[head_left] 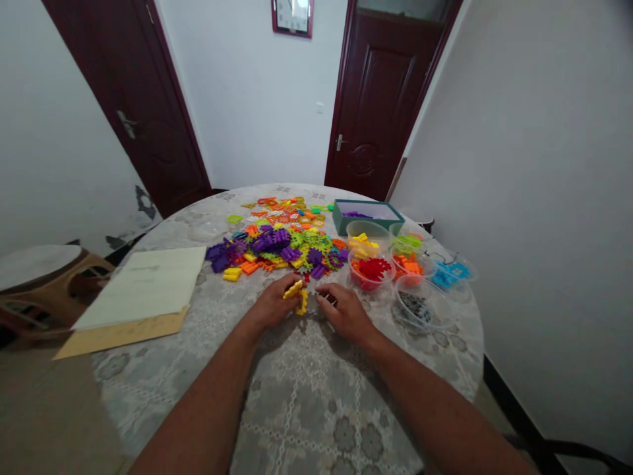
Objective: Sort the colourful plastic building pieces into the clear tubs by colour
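Note:
My left hand is closed around yellow toothed plastic building pieces, which stick out past its thumb and fingers just above the tablecloth. Close to its right, my right hand is curled, thumb and fingertips drawn together toward the yellow pieces. Whether a small piece sits in that pinch is too small to make out. Just beyond both hands spreads a heap of mixed plastic pieces in purple, green, orange and yellow. A red piece lies at the heap's near edge, by the left fingertips.
On the right stand clear tubs holding red pieces, orange pieces, yellow pieces, blue pieces and grey pieces. Behind them is a green box. Paper sheets overhang the round table's left edge.

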`<act>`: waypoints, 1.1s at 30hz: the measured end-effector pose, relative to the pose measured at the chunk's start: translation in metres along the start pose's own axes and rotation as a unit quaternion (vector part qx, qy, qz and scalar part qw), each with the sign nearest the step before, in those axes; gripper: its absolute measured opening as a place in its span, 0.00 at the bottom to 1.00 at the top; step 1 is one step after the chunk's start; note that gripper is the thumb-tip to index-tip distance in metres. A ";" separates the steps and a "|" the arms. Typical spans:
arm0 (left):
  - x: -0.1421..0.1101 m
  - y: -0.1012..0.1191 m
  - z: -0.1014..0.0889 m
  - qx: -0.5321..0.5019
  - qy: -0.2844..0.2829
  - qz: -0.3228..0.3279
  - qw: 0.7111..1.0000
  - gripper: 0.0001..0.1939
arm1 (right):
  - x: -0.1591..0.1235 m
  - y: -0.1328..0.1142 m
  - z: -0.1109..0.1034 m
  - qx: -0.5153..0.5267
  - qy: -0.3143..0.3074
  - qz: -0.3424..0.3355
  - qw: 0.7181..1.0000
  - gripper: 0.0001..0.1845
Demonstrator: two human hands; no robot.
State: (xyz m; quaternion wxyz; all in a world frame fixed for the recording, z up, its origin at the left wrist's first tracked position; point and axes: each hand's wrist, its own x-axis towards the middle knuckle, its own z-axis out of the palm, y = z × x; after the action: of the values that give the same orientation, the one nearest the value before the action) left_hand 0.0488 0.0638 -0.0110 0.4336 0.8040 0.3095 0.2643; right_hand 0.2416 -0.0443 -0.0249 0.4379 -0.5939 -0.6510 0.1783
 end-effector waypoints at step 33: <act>0.001 -0.014 0.009 -0.013 0.081 -0.036 0.996 0.08 | 0.013 -0.001 0.028 0.109 -0.068 0.136 0.982 0.22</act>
State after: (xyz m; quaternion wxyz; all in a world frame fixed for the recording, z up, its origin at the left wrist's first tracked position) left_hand 0.0522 0.0661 -0.0276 0.4267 0.7627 0.3685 0.3169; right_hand 0.2202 -0.0240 -0.0352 0.4266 -0.6122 -0.5689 0.3459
